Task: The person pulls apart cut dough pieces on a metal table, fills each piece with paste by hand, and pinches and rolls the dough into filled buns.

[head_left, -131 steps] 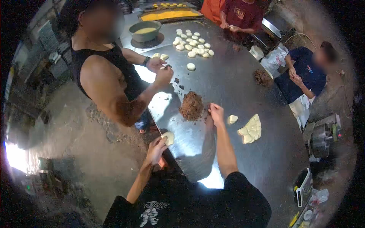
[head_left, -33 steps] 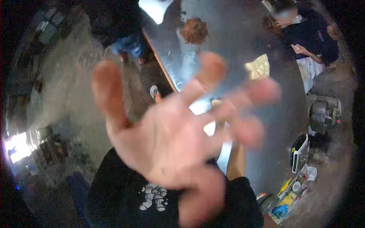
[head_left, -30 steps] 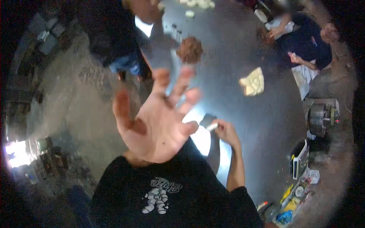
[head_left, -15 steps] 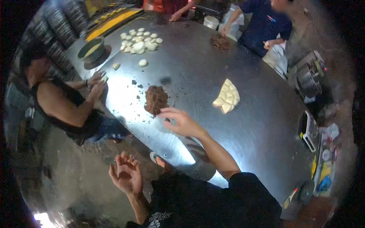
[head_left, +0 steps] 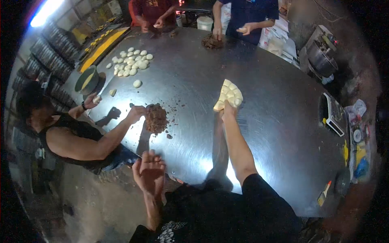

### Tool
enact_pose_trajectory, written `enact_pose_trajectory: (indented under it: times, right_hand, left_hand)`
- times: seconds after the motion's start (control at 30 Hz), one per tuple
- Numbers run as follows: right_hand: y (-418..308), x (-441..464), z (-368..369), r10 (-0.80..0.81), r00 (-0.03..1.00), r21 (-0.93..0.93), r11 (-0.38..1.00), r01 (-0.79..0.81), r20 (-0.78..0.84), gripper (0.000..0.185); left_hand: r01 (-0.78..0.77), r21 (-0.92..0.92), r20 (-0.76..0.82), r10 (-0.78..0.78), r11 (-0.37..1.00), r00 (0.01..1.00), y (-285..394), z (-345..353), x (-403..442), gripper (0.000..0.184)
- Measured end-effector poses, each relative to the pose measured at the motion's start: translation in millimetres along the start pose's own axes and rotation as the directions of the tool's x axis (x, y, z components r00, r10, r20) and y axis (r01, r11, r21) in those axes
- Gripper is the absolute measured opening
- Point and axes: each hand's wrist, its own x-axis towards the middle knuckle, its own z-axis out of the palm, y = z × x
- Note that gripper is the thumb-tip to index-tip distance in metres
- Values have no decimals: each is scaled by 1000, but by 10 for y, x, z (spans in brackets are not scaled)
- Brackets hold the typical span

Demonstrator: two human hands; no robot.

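Observation:
My right hand reaches out over the metal table, its fingers closed at the near edge of a wedge-shaped cluster of pale dough pieces. The fingertips are partly hidden against the dough. My left hand is held palm up in front of the table's near edge, open with its fingers slightly curled and nothing visible in it. Beyond it on the table is a crumbly brown mound of filling, with loose crumbs around it. A co-worker's hand touches the mound's left side.
Many round dough balls lie at the far left, near a green bowl. Two people work across the table, one with a hand in another brown mound. A brush and a scale sit along the right side.
My right hand has moved from beside the brown mound rightward to the dough cluster. The co-worker at left has reached into the mound. My left hand stays palm up.

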Motion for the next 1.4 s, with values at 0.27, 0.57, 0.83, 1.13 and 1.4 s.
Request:
enact_pose_trajectory:
  times: [0.27, 0.57, 0.83, 1.13, 1.4]
  right_hand:
    - [473, -1957, -872, -156, 622, 3, 971, 239, 767, 26]
    - [433, -2411, -616, 77, 255, -252, 572, 781, 964, 35]
    - [751, -1859, 732, -27, -347, 342, -117, 932, 937, 58]
    - [904, -2089, 975, -75, -237, 228, -106, 968, 969, 33]
    - [890, -2002, 890, -91, -237, 229, -85, 970, 967, 22]
  left_hand:
    - [82, 900, -10, -167, 429, 986, -746, -646, 407, 48]
    - [422, 799, -402, -142, 429, 904, -304, -1053, -1, 37]
    - [273, 786, -403, 124, 554, 907, 106, -1980, -441, 45]
    - [267, 760, -519, 306, 592, 798, 232, -2049, -525, 53]
    - [54, 622, -363, 227, 781, 904, 179, -1658, 192, 57]
